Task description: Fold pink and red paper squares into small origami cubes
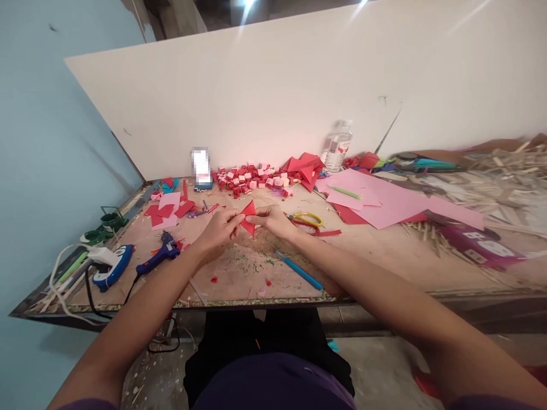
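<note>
Between both hands, above the middle of the table, is a small piece of red paper (248,218) with pointed ends at top and bottom. My left hand (223,226) pinches its left side, fingers closed. Thumb and fingers of my right hand (273,221) grip the right side. Scissors (308,220) with yellow and red handles lie just right of my right hand. Nearer the front edge rests a blue pen-like stick (299,270). Behind my hands sits a heap of small folded red and pink paper pieces (252,177).
A blue glue gun (159,254) and a power strip (113,266) with cords lie at left. A lit phone (201,167) stands at the back. Pink paper sheets (384,199), a plastic bottle (338,147) and thin wooden strips (508,171) occupy the right side.
</note>
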